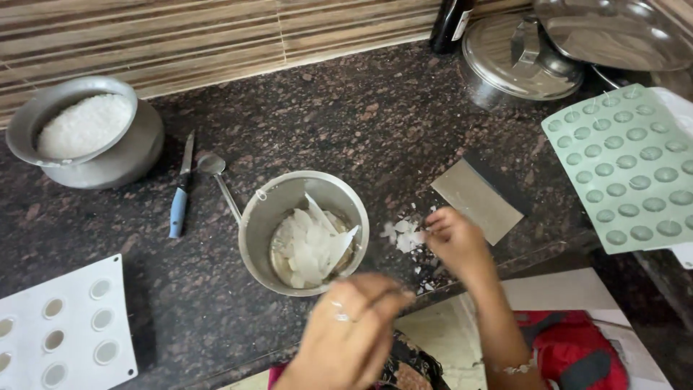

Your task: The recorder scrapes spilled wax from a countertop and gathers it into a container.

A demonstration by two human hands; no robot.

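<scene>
1. Hands work at the front edge of a dark speckled stone counter (375,123), seen from above.
2. The left hand (354,328) is blurred, hovering just below a steel bowl (274,209); its fingers curl inward and a ring shows on one of them, but I cannot tell whether it holds anything.
3. The right hand (455,242) sits to the right of the bowl, fingertips pinched together on a small heap of white flakes (404,235) lying on the counter. A bracelet shows at that wrist.
4. The steel bowl stands near the middle of the counter's front edge and holds white chunks and shavings (310,245), some of them long slivers leaning against its wall.
5. A steel spoon (216,177) lies just left of the bowl, its handle running down to the bowl's rim.
6. A knife with a light blue handle (180,195) lies left of the spoon, blade pointing away from the person.
7. At far left, a round metal pot (108,155) carries a tilted metal dish filled with white granules (85,124).
8. A white mould with round cavities (68,328) lies at the lower left corner.
9. A pale green mould with many small round cavities (628,166) lies at the right, overhanging the counter's edge.
10. A flat grey rectangular card (476,198) lies between the right hand and the green mould.
11. At the back right stand a steel pot with a lid (505,68) and a dark bottle (449,22), against a striped tiled wall (180,36).
</scene>
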